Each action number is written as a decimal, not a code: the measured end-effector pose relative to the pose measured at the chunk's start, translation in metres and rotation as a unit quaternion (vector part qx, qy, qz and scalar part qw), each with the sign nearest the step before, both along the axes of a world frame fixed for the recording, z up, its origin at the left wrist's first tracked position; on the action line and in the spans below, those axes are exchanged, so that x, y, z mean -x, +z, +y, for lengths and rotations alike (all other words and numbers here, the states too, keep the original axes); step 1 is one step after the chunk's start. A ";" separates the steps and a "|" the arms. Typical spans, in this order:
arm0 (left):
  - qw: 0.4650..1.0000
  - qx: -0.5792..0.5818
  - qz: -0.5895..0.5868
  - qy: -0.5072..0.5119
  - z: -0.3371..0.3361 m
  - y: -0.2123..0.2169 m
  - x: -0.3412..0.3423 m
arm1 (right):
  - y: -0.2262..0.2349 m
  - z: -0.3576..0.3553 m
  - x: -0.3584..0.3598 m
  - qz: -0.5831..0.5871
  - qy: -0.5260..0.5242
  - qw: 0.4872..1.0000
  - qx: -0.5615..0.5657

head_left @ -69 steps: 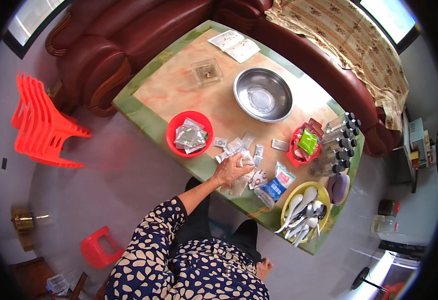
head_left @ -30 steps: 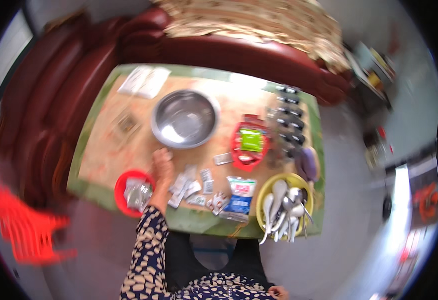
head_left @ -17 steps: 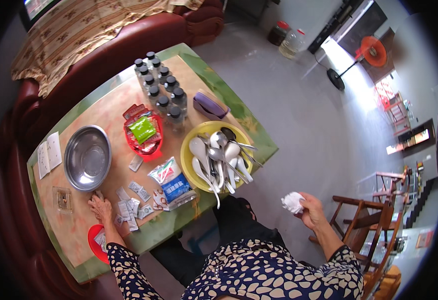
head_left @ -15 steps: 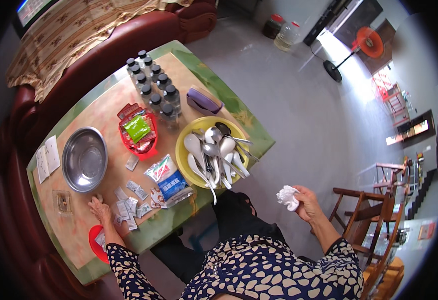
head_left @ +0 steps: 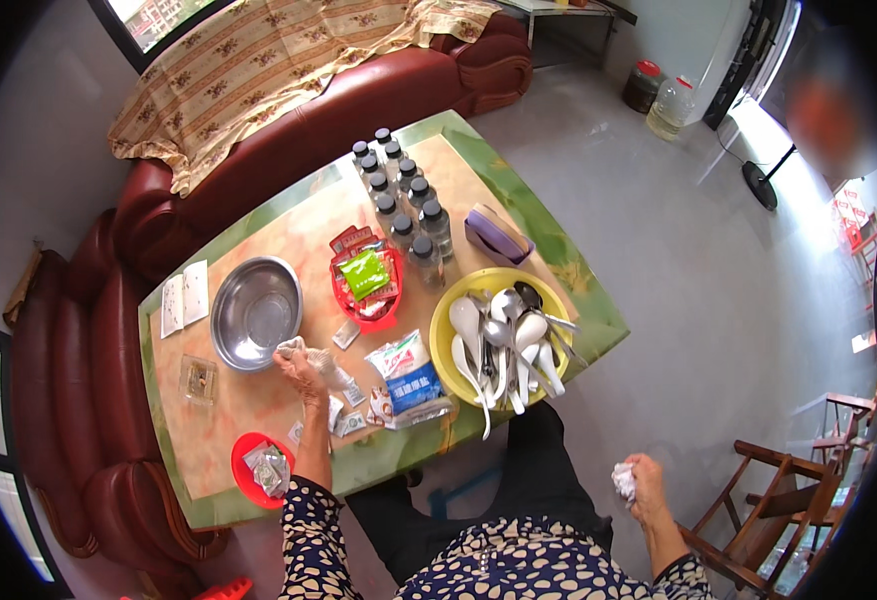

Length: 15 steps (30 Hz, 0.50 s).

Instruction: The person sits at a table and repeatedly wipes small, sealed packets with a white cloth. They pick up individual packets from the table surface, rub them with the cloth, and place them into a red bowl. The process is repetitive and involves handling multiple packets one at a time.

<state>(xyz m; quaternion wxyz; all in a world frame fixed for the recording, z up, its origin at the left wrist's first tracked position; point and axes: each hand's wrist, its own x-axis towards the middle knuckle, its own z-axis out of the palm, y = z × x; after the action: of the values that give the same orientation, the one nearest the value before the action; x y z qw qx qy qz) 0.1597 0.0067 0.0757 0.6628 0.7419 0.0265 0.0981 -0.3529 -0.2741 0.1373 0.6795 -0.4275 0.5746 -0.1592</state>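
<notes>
Head view: the left hand [head_left: 301, 375] curls around a pale, rumpled cloth [head_left: 326, 364] over the tabletop [head_left: 578, 310], right of the round silver metal basin [head_left: 256, 315], where the cloth's loose end could drag small white packets [head_left: 349, 424], while the right hand [head_left: 646, 487] clutches a crumpled white wad [head_left: 623, 482].

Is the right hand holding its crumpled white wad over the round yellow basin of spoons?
No: the right hand holds the crumpled white wad out beyond the green-bordered table, apart from the round yellow basin.
</notes>
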 end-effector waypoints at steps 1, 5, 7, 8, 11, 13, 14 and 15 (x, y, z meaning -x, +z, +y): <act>0.989 0.138 0.059 -0.007 -0.020 0.001 0.000 | -0.003 -0.001 0.004 0.008 -0.010 1.000 -0.019; 0.946 0.314 0.065 -0.041 -0.132 0.009 0.024 | -0.005 0.001 0.012 0.035 -0.049 0.994 -0.094; 0.989 0.142 -0.031 -0.001 -0.145 -0.056 0.013 | -0.020 -0.005 0.012 0.026 -0.047 0.993 -0.102; 0.999 0.035 0.038 -0.018 -0.153 -0.080 0.016 | -0.034 -0.006 0.020 0.018 -0.054 0.994 -0.097; 0.984 0.025 0.029 -0.174 -0.175 -0.078 0.036 | -0.055 -0.007 0.031 0.000 -0.084 0.991 -0.106; 0.976 -0.097 0.028 -0.192 -0.178 -0.065 0.042 | -0.050 -0.007 0.029 -0.003 -0.108 0.986 -0.130; 0.966 -0.157 0.032 -0.202 -0.180 -0.059 0.044 | -0.060 -0.002 0.036 0.018 -0.122 0.985 -0.119; 0.947 -0.249 -0.045 -0.197 -0.176 -0.057 0.039 | -0.053 -0.007 0.031 0.020 -0.100 0.984 -0.147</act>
<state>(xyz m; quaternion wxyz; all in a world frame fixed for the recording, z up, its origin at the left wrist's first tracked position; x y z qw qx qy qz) 0.1204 -0.1692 0.0189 0.4635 0.8686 -0.1751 0.0023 -0.3842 -0.2811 0.0843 0.7041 -0.2665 0.6449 -0.1320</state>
